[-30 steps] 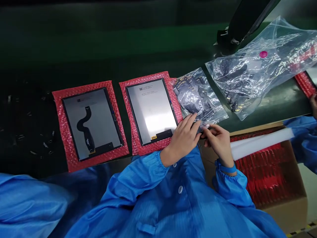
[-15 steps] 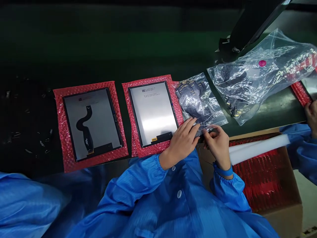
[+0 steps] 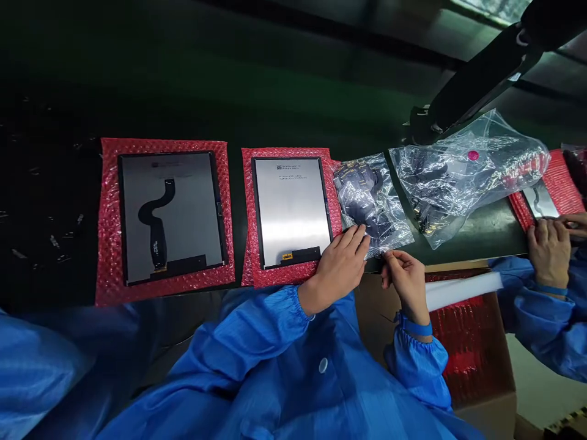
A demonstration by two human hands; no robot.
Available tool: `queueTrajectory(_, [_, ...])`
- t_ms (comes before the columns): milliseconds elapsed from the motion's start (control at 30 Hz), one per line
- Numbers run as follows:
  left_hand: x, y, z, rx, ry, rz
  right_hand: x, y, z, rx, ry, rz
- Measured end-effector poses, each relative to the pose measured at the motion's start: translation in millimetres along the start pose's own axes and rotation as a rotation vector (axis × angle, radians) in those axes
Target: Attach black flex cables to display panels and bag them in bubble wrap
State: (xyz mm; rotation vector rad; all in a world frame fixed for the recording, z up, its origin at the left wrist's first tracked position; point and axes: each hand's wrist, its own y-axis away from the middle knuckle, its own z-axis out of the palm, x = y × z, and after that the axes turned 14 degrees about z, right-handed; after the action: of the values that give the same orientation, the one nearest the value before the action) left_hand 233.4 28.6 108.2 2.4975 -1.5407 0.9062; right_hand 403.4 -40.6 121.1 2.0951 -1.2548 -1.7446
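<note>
Dark green tabletop, dim toward the far side, with glare near the right; small bright scraps scattered at the left end. First panel lies on red bubble wrap, a black curved ribbon cable across its grey face. Next, second panel on its own pink-red bubble wrap: pale shiny face, small print near the top, 1 yellow tab on the black strip at the bottom. Left hand reaches over the wrap's lower right corner, fingers extended side by side, tips resting on the lower left of the small clear bag. That bag lies flat beside the second panel, dark flex parts with gold ends inside. Right hand: thumb and forefinger together, clamped on the bag's near edge; blue band at the wrist. Farther right, large clear bag, crumpled, 1 pink dot on it, more dark parts inside; black arm above. Below the edge, white foam strip over an open carton of red packs. Far right, a co-worker's 2 hands at a third panel.
</note>
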Motion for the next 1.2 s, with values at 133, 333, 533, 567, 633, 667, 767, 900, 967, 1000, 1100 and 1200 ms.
queueTrajectory(133, [4,-3,0.5,-0.007,-0.007,-0.017,5,1,-4,-0.001,-0.031,0.015])
queueTrajectory(333, [5,-5,-0.3,-0.036,-0.045,-0.012,-1,4,2,0.030,0.072,0.005])
queueTrajectory(533, [10,-9,-3.5,-0.114,-0.106,-0.023,-15,7,-2,-0.085,0.046,0.079])
queueTrajectory(567, [11,-9,-4.0,-0.126,-0.121,-0.027,-17,9,-4,-0.112,0.029,0.087])
queueTrajectory(633, [13,-9,-5.0,-0.146,-0.157,-0.030,-21,16,-9,-0.172,-0.023,0.097])
queueTrajectory(667, [14,-9,-5.6,-0.155,-0.176,-0.029,-23,20,-13,-0.209,-0.064,0.093])
queueTrajectory(767, [15,-9,-7.1,-0.174,-0.221,-0.019,-26,36,-28,-0.345,-0.259,0.005])
queueTrajectory(900, [13,-9,-8.3,-0.173,-0.235,-0.008,-21,49,-48,-0.453,-0.486,-0.266])
queueTrajectory(967, [11,-8,-7.8,-0.162,-0.223,-0.004,-16,47,-51,-0.438,-0.506,-0.327])
queueTrajectory(1000, [11,-7,-7.3,-0.151,-0.214,0.002,-14,45,-49,-0.415,-0.493,-0.326])
queueTrajectory(1100, [11,2,-4.6,-0.078,-0.176,0.043,-15,30,-28,-0.350,-0.421,-0.281])
queueTrajectory(1200, [12,23,-3.7,0.043,-0.101,0.092,-27,13,5,-0.346,-0.364,-0.248])
